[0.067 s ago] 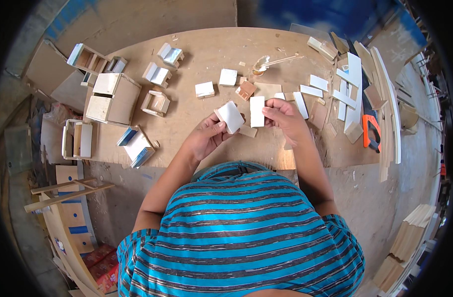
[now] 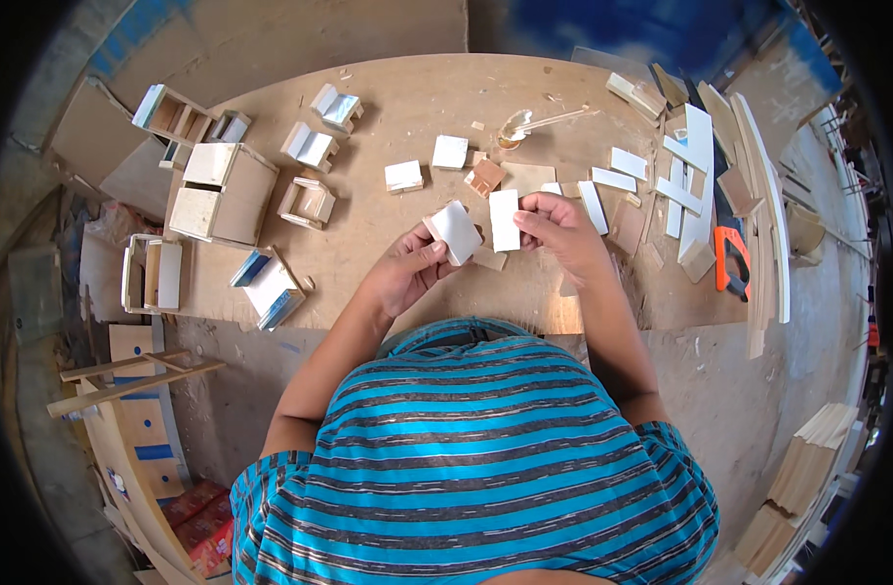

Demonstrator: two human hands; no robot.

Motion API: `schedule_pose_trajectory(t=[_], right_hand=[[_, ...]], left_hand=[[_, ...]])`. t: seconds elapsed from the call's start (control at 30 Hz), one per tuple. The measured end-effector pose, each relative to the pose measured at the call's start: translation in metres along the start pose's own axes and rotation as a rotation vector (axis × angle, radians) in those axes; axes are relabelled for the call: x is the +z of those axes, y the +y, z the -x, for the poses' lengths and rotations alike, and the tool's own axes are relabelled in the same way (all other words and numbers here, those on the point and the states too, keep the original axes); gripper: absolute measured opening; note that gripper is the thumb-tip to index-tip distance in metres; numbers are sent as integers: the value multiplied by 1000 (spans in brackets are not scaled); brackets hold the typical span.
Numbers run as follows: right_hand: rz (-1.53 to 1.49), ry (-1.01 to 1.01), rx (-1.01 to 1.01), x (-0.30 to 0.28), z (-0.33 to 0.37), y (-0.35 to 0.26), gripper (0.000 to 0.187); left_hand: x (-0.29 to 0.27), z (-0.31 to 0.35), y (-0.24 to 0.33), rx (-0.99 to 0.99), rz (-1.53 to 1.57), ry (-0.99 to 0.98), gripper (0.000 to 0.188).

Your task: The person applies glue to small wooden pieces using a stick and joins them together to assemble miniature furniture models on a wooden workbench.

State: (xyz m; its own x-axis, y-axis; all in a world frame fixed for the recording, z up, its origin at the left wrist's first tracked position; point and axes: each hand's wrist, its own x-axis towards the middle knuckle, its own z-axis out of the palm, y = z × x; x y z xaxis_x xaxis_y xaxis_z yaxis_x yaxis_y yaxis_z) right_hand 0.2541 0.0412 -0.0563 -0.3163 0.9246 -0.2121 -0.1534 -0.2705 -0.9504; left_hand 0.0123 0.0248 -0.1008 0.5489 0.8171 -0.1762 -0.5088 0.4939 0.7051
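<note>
Over the near middle of the table, my left hand (image 2: 410,265) is closed on a small wooden block with a white face (image 2: 455,232), thumb along its edge. My right hand (image 2: 561,232) pinches a thin white rectangular piece (image 2: 505,220) by its right side. The two pieces are held close together, with a narrow gap between them. Just beyond them lie a small brown wooden piece (image 2: 485,177) and two white-topped blocks, one nearer (image 2: 403,175) and one farther (image 2: 450,151). A flat wooden offcut (image 2: 489,258) rests on the table beneath the held pieces.
Miniature wooden furniture, including a cabinet (image 2: 234,195) and small chairs (image 2: 311,146), stands at the left. A glue container with a stick (image 2: 513,136) sits farther back. White strips (image 2: 614,179), stacked boards (image 2: 758,195) and an orange-handled saw (image 2: 731,261) lie to the right.
The white piece in my right hand has tilted slightly and shifted a little left, toward the block. My left hand is almost still.
</note>
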Motion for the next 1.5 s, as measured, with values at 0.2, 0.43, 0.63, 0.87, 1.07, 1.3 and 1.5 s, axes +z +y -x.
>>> schedule_pose_trajectory(t=[0.2,0.43,0.63,0.87,1.07,1.3,1.5], right_hand=[[416,53,-164,10,-2,-13,17],[624,61,-195,26,1,-30,16],[653,39,-228,30,3,-33,14],[644,69,-204,15,-3,-23,16],[85,168,-33,-40,1,-5,17],[-165,279,21,-72,16,18,17],[-187,290,29,-84,25,25,18]], left_hand=[[9,8,4,-16,10,7,54],[9,10,-4,-4,33,19,51],[9,13,-5,-32,50,1,53],[1,15,1,14,151,45,54],[-54,30,15,166,39,390,46],[-72,38,24,181,-239,648,33],[-95,28,9,250,-1317,658,45]])
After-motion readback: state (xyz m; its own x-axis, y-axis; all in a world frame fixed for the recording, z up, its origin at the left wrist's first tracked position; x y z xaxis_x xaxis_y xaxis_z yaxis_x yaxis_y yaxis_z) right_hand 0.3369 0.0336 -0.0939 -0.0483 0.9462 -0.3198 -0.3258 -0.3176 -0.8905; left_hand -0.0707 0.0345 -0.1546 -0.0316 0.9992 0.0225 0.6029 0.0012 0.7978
